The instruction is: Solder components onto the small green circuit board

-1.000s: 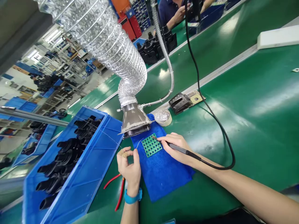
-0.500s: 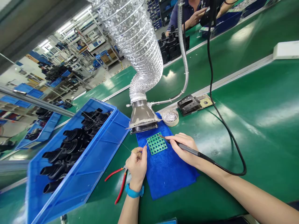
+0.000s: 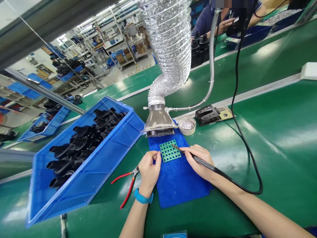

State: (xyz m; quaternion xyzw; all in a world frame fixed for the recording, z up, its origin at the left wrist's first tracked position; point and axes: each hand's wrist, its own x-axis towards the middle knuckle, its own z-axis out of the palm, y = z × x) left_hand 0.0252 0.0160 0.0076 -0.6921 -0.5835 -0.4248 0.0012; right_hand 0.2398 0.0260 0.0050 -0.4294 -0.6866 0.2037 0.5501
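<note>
A green circuit board with rows of dark round holes lies on a blue cloth. Thumb and forefinger of my left hand are pinched on a thin solder wire at the board's left edge; most of the wire is hard to make out. My right hand grips a soldering iron like a pen, its tip over the board's upper right part. Left of my left hand, red-handled pliers rest on the bench with their handles spread.
A fume hood on a silver duct hangs just beyond the board. Nearby stand a round tin and a black iron stand. A blue bin of black parts is on the left. Across the bench, a person's hand shows.
The view has shifted, so most things sit further right in it. My left hand is closer to the board's edge, and less wire shows. The iron's tip remains over the board.
</note>
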